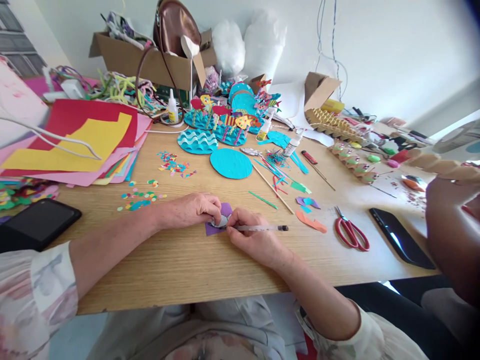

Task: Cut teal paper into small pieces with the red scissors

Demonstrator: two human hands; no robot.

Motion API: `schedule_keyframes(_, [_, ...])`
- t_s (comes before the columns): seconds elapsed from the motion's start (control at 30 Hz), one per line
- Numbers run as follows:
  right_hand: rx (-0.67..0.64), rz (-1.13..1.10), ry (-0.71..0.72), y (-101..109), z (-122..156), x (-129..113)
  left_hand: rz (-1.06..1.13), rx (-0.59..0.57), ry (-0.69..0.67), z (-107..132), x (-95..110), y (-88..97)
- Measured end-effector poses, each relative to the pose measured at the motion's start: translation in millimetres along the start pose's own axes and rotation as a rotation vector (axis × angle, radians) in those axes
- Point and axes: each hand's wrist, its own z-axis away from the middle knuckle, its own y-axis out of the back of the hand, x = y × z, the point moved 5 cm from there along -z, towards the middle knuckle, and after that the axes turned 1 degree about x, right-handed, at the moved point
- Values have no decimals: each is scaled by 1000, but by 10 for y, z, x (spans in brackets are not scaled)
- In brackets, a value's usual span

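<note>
A purple piece of paper (225, 210) lies on the table in front of me, with a small pale grey cutout (222, 221) on top of it. My left hand (200, 207) has its fingers bent together and pinches down on the pale cutout; its fingertips are partly hidden. Between the fingers of my right hand (253, 235) is a slim pen with a clear barrel (258, 228), its dark end pointing right. The pen's tip is close to the cutout's edge, mostly covered by my fingers.
Red-handled scissors (351, 232) and a black phone (401, 237) lie to the right, near another person's arm (452, 230). A turquoise disc (231, 163), paper scraps, a wooden stick (273, 190) and confetti lie ahead. Coloured sheets (75, 145) are stacked at left.
</note>
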Motion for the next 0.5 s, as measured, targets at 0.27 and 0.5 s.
schedule_keyframes(0.27, [11,18,-18,-10,6,-1,2,2,-17,-3,12,-4])
schedule_keyframes(0.5, [21,-54,-25,-15,3,-36,-4,-8,-8,2,22,-11])
